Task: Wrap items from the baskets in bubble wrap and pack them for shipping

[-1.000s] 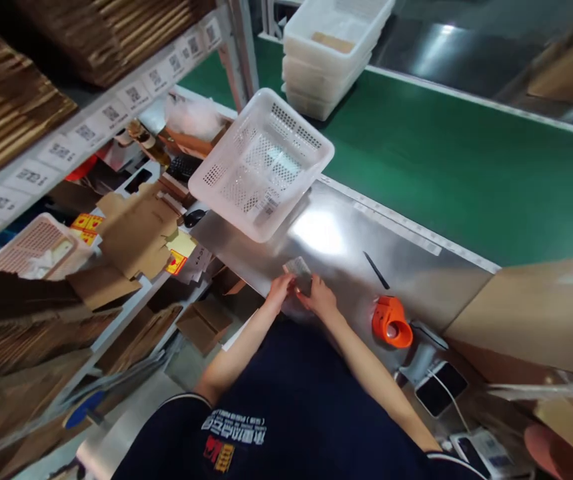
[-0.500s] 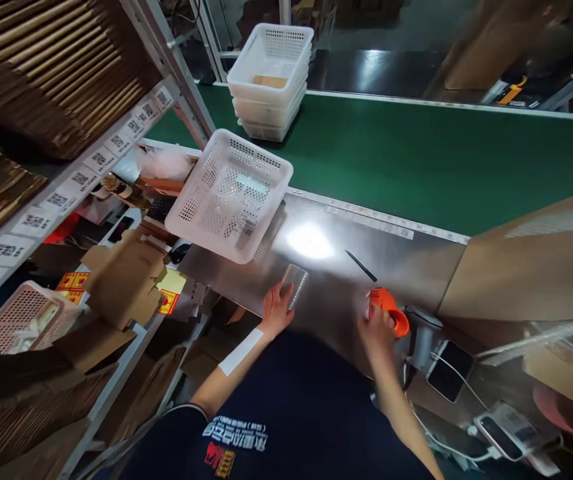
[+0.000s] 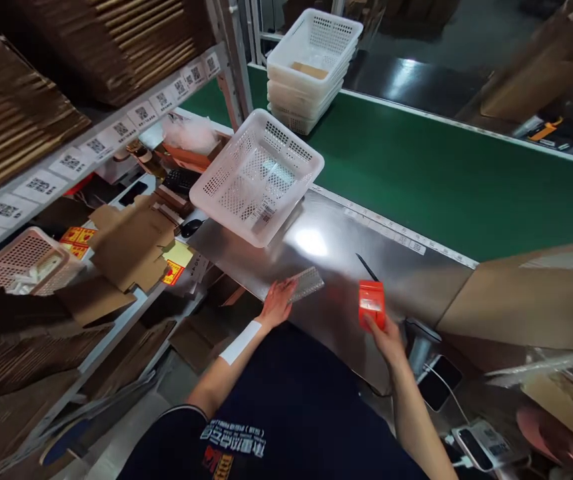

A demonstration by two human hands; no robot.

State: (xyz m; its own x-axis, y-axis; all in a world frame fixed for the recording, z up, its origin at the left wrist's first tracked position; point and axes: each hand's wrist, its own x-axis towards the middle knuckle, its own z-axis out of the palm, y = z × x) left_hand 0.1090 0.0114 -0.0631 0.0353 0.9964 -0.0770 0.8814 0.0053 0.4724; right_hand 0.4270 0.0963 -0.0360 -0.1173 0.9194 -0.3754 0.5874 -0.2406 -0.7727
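Note:
My left hand [image 3: 277, 303] grips the near left end of a small bubble-wrapped packet [image 3: 309, 283] lying on the metal worktop [image 3: 334, 327]. Its fingers lie over the wrap, and what is inside cannot be made out. In my right hand [image 3: 389, 337] is an orange tape dispenser [image 3: 371, 297], held by its lower end just above the worktop. A thin black strip [image 3: 366, 267] lies right behind the dispenser, partly covered by it.
A white perforated basket [image 3: 211, 193] stands at the worktop's back left. Stacked baskets [image 3: 286, 73] rest on the green belt [image 3: 441, 173]. At right are a large carton [image 3: 526, 293], a scanner [image 3: 419, 350] and a phone [image 3: 440, 383]. An opened carton [image 3: 129, 243] lies left.
My right hand has lifted the tape dispenser, brought it left and turned it upright. The packet has swung round under my left hand, its far end now pointing right. The camera view has shifted.

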